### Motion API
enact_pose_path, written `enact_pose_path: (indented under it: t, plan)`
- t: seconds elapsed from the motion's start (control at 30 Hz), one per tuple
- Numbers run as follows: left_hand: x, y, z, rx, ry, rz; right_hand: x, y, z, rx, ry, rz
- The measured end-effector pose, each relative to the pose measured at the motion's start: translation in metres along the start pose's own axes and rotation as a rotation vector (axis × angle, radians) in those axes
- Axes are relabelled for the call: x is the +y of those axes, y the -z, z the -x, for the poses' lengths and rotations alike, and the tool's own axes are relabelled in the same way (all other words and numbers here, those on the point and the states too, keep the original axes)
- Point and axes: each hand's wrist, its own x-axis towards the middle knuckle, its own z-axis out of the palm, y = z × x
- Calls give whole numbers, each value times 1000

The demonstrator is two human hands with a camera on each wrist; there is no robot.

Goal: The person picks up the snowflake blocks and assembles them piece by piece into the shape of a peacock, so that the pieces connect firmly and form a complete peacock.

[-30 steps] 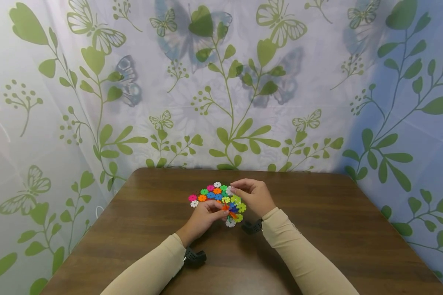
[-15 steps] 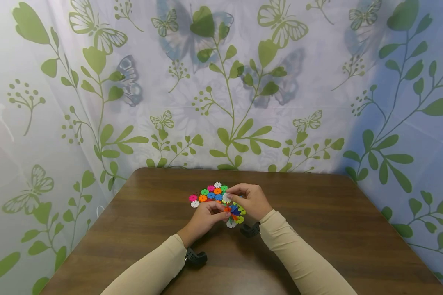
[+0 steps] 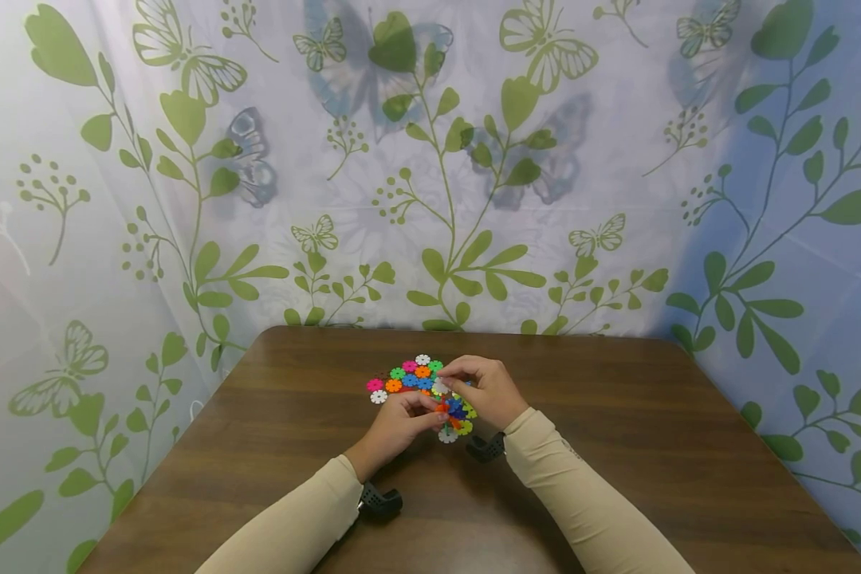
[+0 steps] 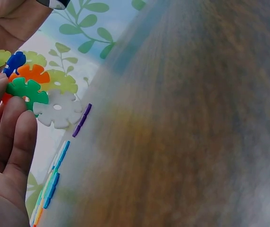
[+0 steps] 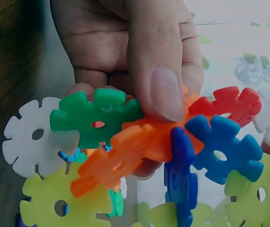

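Observation:
Between thumb and fingers, my left hand [image 3: 396, 430] holds a cluster of interlocking plastic flower discs. Its thumb presses an orange disc [image 5: 161, 137] in the right wrist view. Joined around that are a green disc [image 5: 99, 113], a red disc [image 5: 229, 105], blue discs [image 5: 227, 149] and yellow-green discs [image 5: 54, 198]. A white disc [image 4: 58, 109] sits at the cluster's near end. Above the cluster, my right hand [image 3: 489, 391] pinches another white disc [image 3: 441, 385], its edge right at the cluster. Fingers partly hide where the pieces meet.
Loose flower discs lie behind the left hand on the brown wooden table [image 3: 588, 446], among them a pink disc [image 3: 375, 385], an orange disc [image 3: 393, 386] and a white disc [image 3: 379, 397]. A patterned curtain [image 3: 430, 199] hangs behind the table.
My right hand has come down and left, bringing the white disc from above the cluster to its upper edge. In the last half second both hands have barely moved.

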Motion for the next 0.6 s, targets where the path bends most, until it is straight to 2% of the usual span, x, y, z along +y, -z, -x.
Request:
enact_pose_path:
  t: [0.3,0.6]
  plan:
    - [0,0,0,-4,10,-12,0,-2,1,14,27,-20]
    - [1,0,0,-3,10,-20,2,-3,0,-25,70,10]
